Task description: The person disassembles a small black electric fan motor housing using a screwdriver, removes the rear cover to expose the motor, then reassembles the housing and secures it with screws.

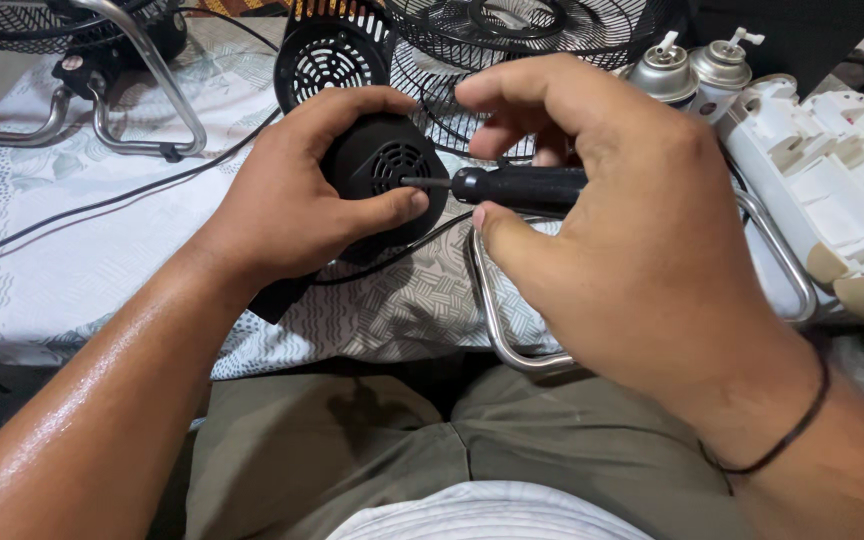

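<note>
Head view: the left hand (287,205) wraps around a black vented fan motor housing (384,170), held above the patterned bedsheet (102,250). The right hand (612,215) pinches a black screwdriver (512,188), tip against the housing's grille.

A single head-worn camera looks steeply down, close over the lap and, seemingly, a cloth-covered table (102,260).

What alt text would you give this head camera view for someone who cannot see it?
The left hand grips a black vented motor housing while the right hand holds a black screwdriver with its tip against the housing, above a patterned cloth strewn with fan grilles.
</note>
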